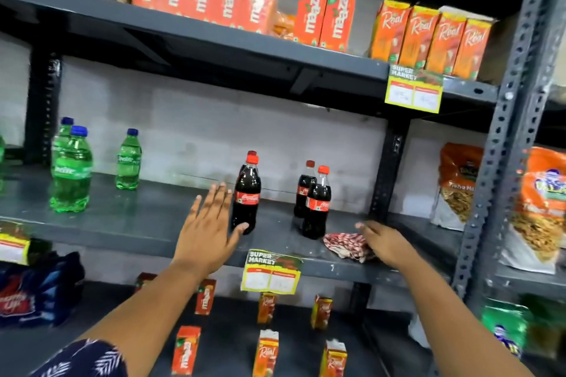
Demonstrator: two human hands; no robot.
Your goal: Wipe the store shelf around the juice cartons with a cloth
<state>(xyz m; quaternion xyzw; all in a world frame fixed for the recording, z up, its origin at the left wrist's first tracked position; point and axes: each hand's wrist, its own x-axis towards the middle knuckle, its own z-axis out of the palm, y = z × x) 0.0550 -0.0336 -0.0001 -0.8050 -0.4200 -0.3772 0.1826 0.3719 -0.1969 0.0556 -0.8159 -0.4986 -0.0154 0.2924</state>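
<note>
The light is bright and even on the white wall [214,131]. The top right corner is dark. Things look blurry at the edges, and the metal shelf post [502,131] looks bent.

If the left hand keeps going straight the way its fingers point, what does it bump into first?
Probably nothing on the shelf. The left hand points up and back, just left of the nearest cola bottle, so it looks likely to reach the back wall first. Depth is hard to judge.

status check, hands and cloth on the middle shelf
Left hand open beside cola bottle. Right hand on red-and-white cloth, grey metal shelf. Cola bottles stand close.
</note>
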